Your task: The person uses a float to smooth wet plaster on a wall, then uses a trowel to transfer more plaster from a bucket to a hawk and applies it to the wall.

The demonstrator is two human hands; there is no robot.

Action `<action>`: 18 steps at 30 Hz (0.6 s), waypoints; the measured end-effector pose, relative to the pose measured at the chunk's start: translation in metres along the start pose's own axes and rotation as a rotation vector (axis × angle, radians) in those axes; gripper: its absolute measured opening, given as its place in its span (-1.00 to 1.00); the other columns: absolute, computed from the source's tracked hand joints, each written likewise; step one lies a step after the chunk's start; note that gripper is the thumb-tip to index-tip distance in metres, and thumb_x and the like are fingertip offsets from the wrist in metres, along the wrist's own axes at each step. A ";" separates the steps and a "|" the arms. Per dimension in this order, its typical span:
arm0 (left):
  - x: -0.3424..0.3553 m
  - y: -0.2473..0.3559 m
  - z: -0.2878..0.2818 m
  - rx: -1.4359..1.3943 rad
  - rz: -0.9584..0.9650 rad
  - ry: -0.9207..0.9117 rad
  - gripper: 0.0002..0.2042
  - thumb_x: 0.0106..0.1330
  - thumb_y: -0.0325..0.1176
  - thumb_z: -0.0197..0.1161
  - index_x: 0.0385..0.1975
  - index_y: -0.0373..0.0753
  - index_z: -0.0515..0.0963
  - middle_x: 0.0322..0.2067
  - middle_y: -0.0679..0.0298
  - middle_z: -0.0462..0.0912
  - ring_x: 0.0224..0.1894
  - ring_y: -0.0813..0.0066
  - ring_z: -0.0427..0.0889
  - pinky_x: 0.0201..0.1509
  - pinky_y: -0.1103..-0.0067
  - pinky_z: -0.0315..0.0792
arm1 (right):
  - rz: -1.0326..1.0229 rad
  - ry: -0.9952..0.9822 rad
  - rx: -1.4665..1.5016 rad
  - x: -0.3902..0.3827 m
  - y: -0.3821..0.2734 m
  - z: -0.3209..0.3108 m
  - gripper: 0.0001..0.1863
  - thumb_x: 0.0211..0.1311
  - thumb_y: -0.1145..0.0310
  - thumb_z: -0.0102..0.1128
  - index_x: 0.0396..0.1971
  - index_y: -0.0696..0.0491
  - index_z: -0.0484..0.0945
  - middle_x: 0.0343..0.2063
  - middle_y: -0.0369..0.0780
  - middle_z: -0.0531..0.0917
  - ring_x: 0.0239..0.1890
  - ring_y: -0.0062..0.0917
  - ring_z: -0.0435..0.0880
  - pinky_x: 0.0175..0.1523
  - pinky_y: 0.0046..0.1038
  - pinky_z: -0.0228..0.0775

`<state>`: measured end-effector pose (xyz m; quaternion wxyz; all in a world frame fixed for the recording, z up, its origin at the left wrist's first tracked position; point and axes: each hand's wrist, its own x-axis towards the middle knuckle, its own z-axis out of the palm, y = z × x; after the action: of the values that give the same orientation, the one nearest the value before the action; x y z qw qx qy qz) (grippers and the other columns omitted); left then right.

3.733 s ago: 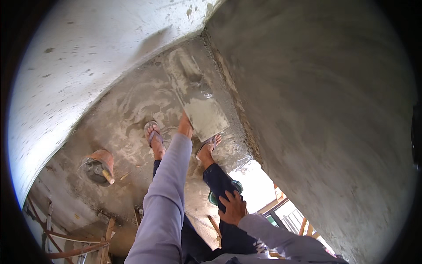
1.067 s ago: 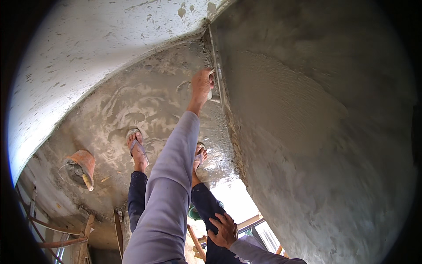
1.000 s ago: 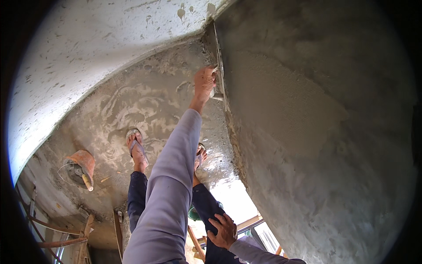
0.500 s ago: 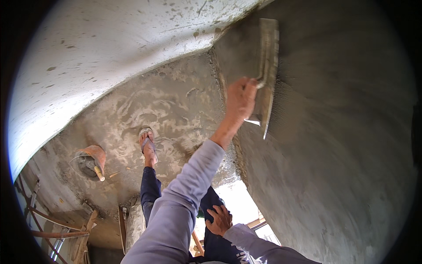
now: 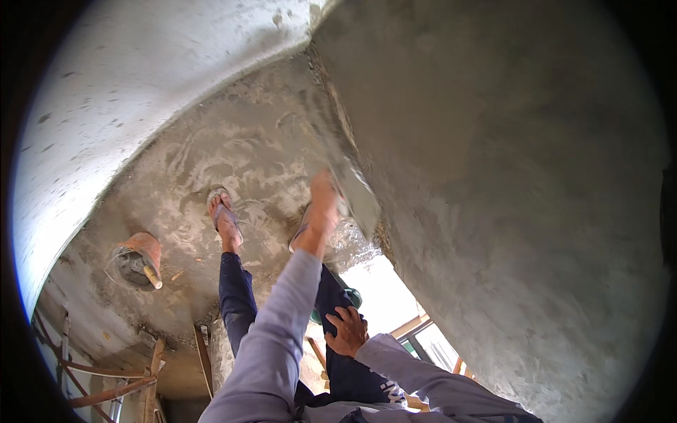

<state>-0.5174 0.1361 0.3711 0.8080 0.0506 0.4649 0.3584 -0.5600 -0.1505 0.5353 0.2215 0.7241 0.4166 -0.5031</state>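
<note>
My left hand [image 5: 324,204] is closed around the handle of a plastering trowel [image 5: 358,192], a long flat metal blade smeared by motion. The blade lies along the rough seam where the floor meets the grey plastered wall [image 5: 486,190], over my right foot's inner side. Whether it touches the wall cannot be made out. My right hand [image 5: 346,331] rests with fingers spread on my dark trouser leg at the right knee, holding nothing.
An orange bucket [image 5: 144,246] of grey mortar, with a wooden-handled tool [image 5: 152,277] in it, stands on the rough floor [image 5: 261,141] to the left. A pale curved wall [image 5: 141,84] rises at upper left. Wooden timbers [image 5: 151,381] lie below, and a bright opening [image 5: 384,289] lies beside my right leg.
My left hand has swept the trowel down and to the left, off the upper wall to the seam by the floor. My right hand stays on the knee.
</note>
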 end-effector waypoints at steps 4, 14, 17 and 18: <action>0.082 -0.064 -0.049 -0.030 -0.084 0.097 -0.72 0.42 -0.12 0.05 -0.24 -0.20 0.58 -0.48 0.36 0.56 -0.51 0.58 0.51 -0.46 0.54 0.39 | 0.021 -0.023 0.012 -0.003 -0.002 0.003 -0.40 0.05 0.06 0.25 0.16 -0.12 0.57 0.32 -0.12 0.36 0.40 -0.02 0.18 0.35 0.21 0.12; 0.102 -0.086 -0.001 -0.104 -0.053 -0.028 -0.74 0.39 -0.17 0.07 -0.30 -0.25 0.55 -0.59 0.42 0.43 -0.65 0.62 0.36 -0.59 0.62 0.26 | -0.028 0.051 0.040 -0.003 0.014 0.006 -0.39 0.04 0.07 0.28 0.17 -0.11 0.56 0.32 -0.13 0.36 0.40 -0.04 0.19 0.35 0.16 0.13; 0.061 -0.066 0.036 -0.054 -0.072 0.041 -0.75 0.39 -0.19 0.11 -0.35 -0.26 0.53 -0.61 0.43 0.41 -0.67 0.67 0.32 -0.66 0.63 0.23 | -0.020 0.034 0.022 -0.001 0.011 0.005 -0.38 0.03 0.07 0.28 0.17 -0.10 0.56 0.32 -0.13 0.35 0.40 -0.06 0.17 0.35 0.16 0.12; 0.045 -0.058 0.047 -0.067 -0.073 0.048 -0.77 0.39 -0.21 0.12 -0.36 -0.26 0.53 -0.61 0.44 0.42 -0.68 0.70 0.30 -0.68 0.65 0.22 | -0.012 0.022 0.015 -0.004 0.009 0.004 -0.38 0.03 0.07 0.28 0.17 -0.10 0.56 0.32 -0.14 0.35 0.40 -0.07 0.17 0.35 0.17 0.12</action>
<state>-0.4355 0.1331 0.3418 0.8104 -0.0019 0.4735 0.3449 -0.5557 -0.1603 0.5363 0.2083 0.7286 0.4197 -0.4995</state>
